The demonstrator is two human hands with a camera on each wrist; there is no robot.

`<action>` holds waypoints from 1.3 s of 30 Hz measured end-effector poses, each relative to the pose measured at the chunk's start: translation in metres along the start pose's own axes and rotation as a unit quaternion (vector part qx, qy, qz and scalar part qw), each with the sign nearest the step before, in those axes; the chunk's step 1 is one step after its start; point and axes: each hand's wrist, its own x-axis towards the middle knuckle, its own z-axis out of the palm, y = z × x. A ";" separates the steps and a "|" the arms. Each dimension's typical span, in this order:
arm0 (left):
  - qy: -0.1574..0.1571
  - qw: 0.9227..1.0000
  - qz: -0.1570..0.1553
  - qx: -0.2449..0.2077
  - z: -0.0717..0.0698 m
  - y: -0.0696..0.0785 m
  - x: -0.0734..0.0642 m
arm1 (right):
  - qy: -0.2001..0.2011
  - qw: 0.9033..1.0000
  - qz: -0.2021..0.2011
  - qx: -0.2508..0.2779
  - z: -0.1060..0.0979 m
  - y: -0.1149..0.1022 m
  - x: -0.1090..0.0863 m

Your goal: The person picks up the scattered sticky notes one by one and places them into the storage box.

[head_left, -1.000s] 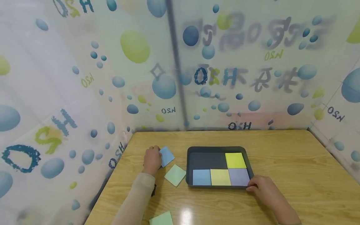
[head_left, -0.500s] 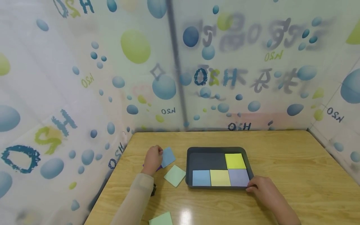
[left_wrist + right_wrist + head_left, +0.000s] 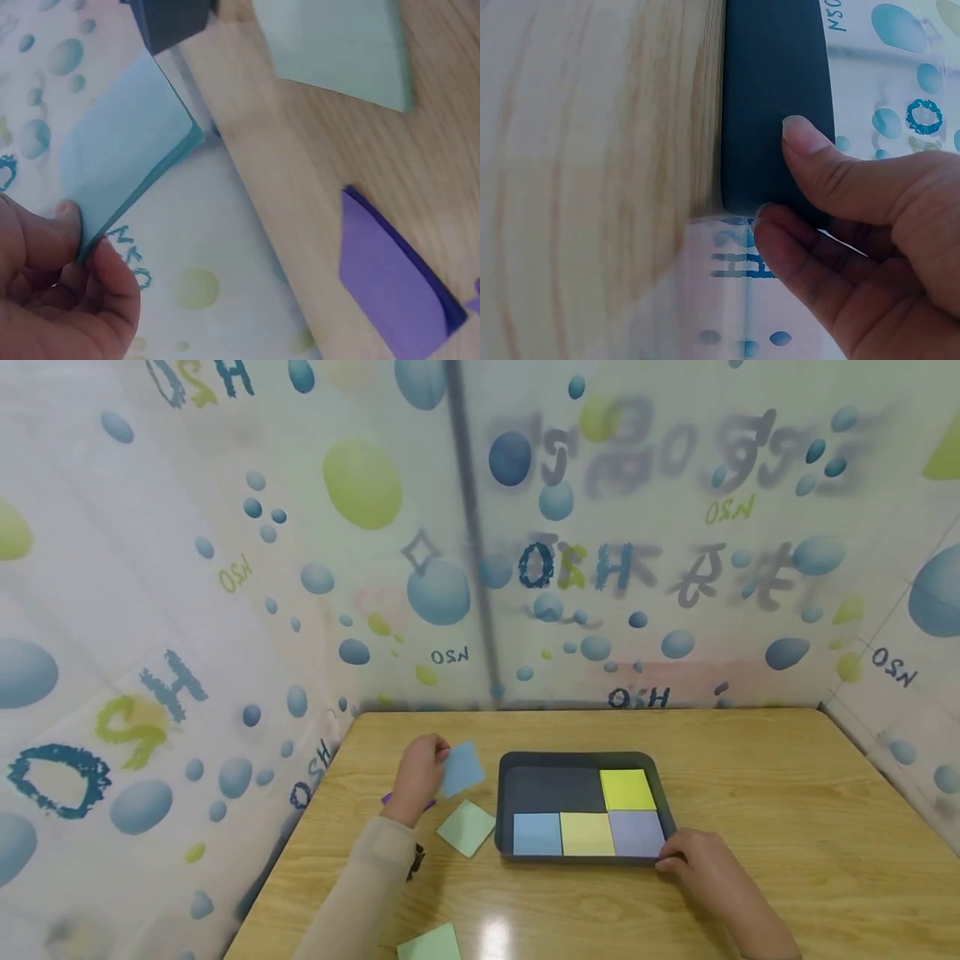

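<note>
My left hand pinches a blue sticky note pad by one corner between thumb and fingers, holding it above the table left of the tray. My right hand grips the near right corner of the dark tray, thumb on its outer wall. Inside the tray, a blue pad, a pale yellow pad and a lavender pad form the near row. A bright yellow pad lies behind the lavender one. The tray's far left part shows its bare floor.
A pale green pad lies against the tray's left side. Another green pad is at the bottom edge of the head view. A purple pad lies partly behind my left hand. A patterned curtain surrounds the wooden table.
My left hand has lifted the blue pad off the table and moved it slightly right, uncovering more of the purple pad. The right hand has stayed at the tray corner.
</note>
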 end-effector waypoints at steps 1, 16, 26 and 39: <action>-0.001 1.000 0.002 0.000 -0.001 0.003 0.000 | -0.002 1.000 0.000 -0.001 0.000 0.000 0.000; -0.038 0.999 0.027 0.003 0.004 0.030 -0.004 | -0.012 1.000 0.011 0.004 0.002 0.003 0.001; -0.076 0.995 0.065 0.013 0.017 0.048 -0.005 | -0.008 1.000 0.006 0.010 0.003 0.002 0.001; -0.168 0.984 0.064 -0.008 0.041 0.071 -0.016 | -0.002 1.000 0.002 0.003 0.000 -0.001 0.000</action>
